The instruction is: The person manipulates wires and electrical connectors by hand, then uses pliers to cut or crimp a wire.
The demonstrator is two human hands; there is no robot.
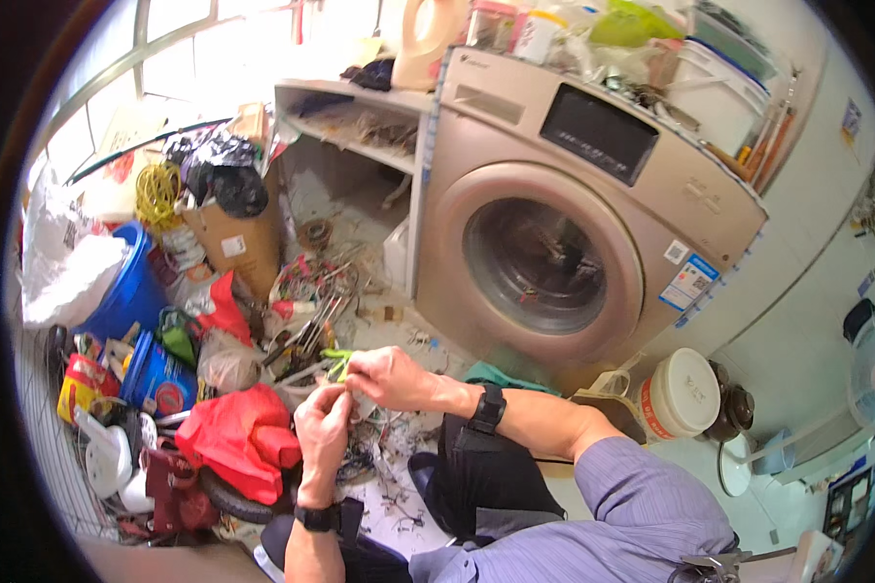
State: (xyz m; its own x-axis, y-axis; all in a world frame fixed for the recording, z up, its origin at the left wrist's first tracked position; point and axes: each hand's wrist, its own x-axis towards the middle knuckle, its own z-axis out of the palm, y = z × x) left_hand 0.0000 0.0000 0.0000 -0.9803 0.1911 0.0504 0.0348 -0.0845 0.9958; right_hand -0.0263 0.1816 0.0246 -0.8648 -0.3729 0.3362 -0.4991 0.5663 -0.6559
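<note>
Fingertips almost touching, my two hands meet over the cluttered floor. My right hand (395, 377) is closed, with a small bright green piece (337, 358) at its fingertips; its exact kind is not clear. Just below it, my left hand (322, 432) is pinched shut and raised, and what it holds is hidden by the fingers. Under and beyond the hands lie metal tools (329, 321) and scattered wire scraps (387, 452). A crumpled red plastic bag (238, 439) lies just left of my left hand.
A front-loading washing machine (457, 175) stands ahead, beside a low white shelf (355, 94). To the left are a cardboard box (233, 248), a large blue bucket (131, 282) and a smaller blue tub (160, 374). A white lidded bucket (685, 394) stands at the right.
</note>
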